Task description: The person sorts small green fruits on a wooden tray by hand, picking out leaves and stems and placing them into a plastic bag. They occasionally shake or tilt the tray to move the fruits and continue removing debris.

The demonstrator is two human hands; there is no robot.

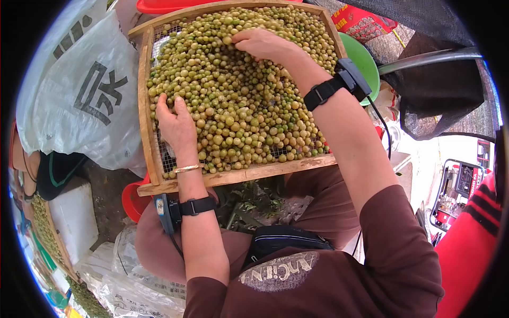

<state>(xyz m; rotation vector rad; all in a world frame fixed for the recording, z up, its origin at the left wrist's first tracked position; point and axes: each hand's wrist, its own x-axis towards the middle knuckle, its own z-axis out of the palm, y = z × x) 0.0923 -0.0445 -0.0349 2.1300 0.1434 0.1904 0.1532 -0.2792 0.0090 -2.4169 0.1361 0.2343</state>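
Note:
A wooden-framed wire mesh tray (238, 177) is heaped with small round green and yellowish fruits (228, 122). Near the tray's left side, my left hand (176, 124) lies against the fruits, its thumb and fingers apart, with nothing held. My right hand (260, 43) reaches over the upper middle of the heap, fingers bent down among the fruits; the fingertips are partly hidden, so what they hold cannot be made out. Below this hand the heap has a darker hollow. Bare mesh shows along the tray's left and lower edges.
White plastic bags (79, 95) stand left of the tray. A green basin (361, 66) is behind its right side, and a red container (132, 200) sits below its lower left corner. A metal tube (429, 59) and a machine (457, 193) are on the right.

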